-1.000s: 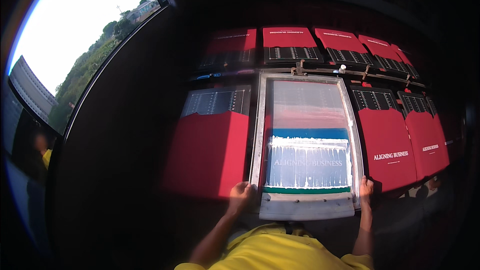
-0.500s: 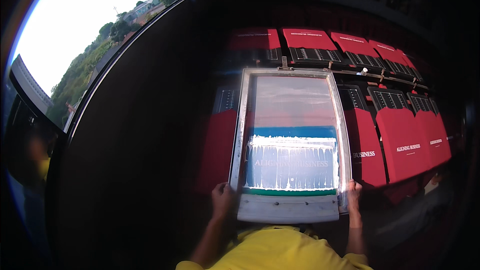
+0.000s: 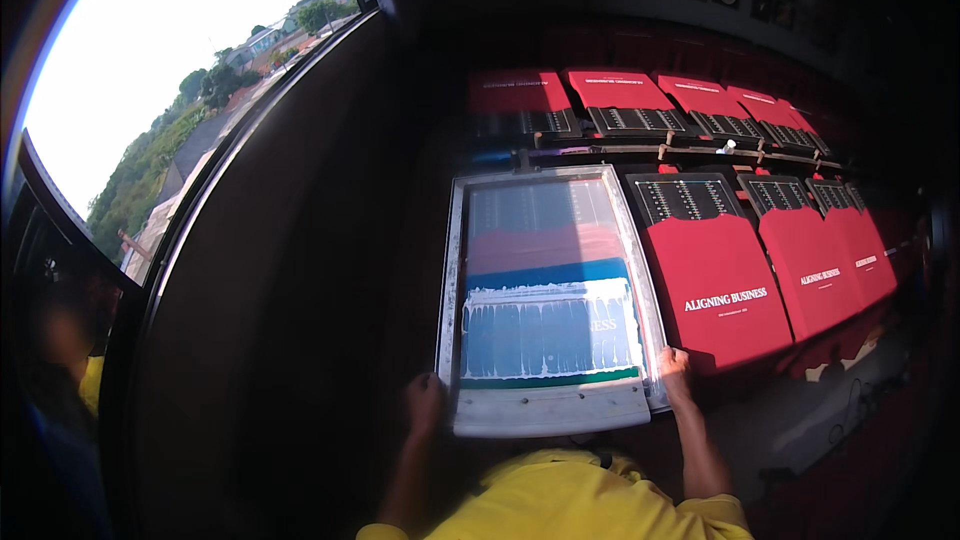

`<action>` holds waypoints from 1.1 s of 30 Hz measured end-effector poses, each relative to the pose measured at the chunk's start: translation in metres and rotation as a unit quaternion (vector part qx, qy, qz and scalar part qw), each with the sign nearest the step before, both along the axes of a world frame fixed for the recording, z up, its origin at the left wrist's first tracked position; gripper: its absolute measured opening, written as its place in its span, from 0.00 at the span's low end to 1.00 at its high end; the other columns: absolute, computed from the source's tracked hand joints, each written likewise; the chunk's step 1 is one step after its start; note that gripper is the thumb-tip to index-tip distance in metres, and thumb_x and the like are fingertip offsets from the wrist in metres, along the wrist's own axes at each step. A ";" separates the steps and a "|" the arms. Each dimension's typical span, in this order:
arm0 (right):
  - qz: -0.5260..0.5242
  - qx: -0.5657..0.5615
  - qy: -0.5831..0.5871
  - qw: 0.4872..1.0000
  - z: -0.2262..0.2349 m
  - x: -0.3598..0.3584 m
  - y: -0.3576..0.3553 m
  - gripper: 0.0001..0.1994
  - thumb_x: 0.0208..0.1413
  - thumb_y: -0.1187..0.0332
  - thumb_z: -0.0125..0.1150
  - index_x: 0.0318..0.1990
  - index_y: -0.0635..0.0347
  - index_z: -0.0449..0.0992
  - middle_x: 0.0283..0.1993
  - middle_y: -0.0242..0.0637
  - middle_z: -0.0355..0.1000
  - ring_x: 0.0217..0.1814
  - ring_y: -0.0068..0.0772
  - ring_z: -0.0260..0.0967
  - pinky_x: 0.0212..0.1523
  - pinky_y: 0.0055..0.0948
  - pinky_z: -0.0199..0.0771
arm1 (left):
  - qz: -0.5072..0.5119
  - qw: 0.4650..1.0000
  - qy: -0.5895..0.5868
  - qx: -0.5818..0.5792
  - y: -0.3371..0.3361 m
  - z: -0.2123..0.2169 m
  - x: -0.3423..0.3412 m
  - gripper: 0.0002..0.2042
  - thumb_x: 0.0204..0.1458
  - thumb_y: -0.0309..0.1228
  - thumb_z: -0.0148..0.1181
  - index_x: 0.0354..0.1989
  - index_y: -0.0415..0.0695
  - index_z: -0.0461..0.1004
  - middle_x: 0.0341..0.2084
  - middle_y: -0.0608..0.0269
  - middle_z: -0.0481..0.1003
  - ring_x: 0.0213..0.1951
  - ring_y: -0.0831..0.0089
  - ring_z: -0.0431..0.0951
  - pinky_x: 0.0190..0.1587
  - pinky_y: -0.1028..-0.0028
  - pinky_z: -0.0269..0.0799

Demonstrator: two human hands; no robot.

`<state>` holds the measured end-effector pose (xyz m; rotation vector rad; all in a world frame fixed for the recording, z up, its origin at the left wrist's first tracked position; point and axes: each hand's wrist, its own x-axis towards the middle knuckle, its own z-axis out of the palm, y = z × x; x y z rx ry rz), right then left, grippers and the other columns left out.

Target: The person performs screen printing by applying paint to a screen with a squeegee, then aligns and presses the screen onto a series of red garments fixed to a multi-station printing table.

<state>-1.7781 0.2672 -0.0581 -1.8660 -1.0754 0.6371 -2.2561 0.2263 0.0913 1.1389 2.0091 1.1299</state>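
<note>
Two hands on one frame, one at each near corner; left hand (image 3: 424, 402) curled round the near-left corner of the printing screen (image 3: 545, 290), fingers closed on the pale rail, thumb side up; right hand (image 3: 674, 368) wrapped on the near-right corner, fingers closed over the rail's outer edge; both gripping, neither flat nor open. Long axis of the screen running near to far, straight away from the body, short near rail crossing between the two hands; far end reaching a wooden bar (image 3: 640, 152) with clamps, whether touching it hard to tell. Equal reach for both hands, neither nearer; screen centred ahead of the yellow shirt (image 3: 560, 495). Inside the frame, mesh showing a white ink band (image 3: 548, 330) over blue on the near half, a green strip along the near edge, red cloth visible through the far half. Just right of the screen, red printed pieces (image 3: 725, 285) lying side by side in a row on the dark surface (image 3: 800, 420), white lettering up, dark grid panels at their far ends; another row of red pieces (image 3: 620, 90) beyond the bar. Far left, a bright window (image 3: 170, 70) with trees and roofs outside; another person, blurred, at the left edge, well apart from the hands.
</note>
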 end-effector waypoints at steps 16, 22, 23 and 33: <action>-0.028 -0.096 -0.020 0.995 -0.001 -0.005 0.016 0.22 0.65 0.52 0.46 0.48 0.63 0.76 0.54 0.55 0.72 0.56 0.59 0.70 0.56 0.48 0.69 | -0.010 0.998 -0.045 -0.041 0.018 -0.003 -0.012 0.15 0.58 0.34 0.55 0.40 0.32 0.78 0.26 0.55 0.78 0.29 0.70 0.77 0.35 0.68 0.73; -0.048 -0.049 -0.059 0.996 -0.020 -0.012 0.022 0.20 0.64 0.56 0.45 0.38 0.65 0.77 0.41 0.56 0.75 0.48 0.58 0.72 0.49 0.48 0.70 | -0.037 0.999 0.014 -0.013 0.024 -0.026 -0.033 0.13 0.57 0.34 0.58 0.39 0.34 0.78 0.25 0.59 0.77 0.28 0.72 0.76 0.33 0.69 0.72; -0.057 -0.043 -0.063 0.995 -0.027 -0.010 0.021 0.20 0.63 0.56 0.45 0.38 0.65 0.77 0.41 0.56 0.75 0.48 0.58 0.72 0.49 0.48 0.70 | -0.049 0.999 0.009 -0.020 0.025 -0.023 -0.031 0.13 0.57 0.34 0.59 0.39 0.34 0.78 0.24 0.59 0.77 0.28 0.72 0.76 0.33 0.69 0.72; 0.011 -0.011 -0.071 0.997 -0.006 -0.009 0.011 0.21 0.63 0.57 0.49 0.52 0.66 0.75 0.51 0.55 0.74 0.57 0.58 0.68 0.59 0.46 0.67 | -0.081 0.990 0.092 -0.064 0.017 0.041 0.002 0.17 0.56 0.35 0.59 0.46 0.32 0.78 0.40 0.45 0.80 0.42 0.59 0.80 0.50 0.67 0.72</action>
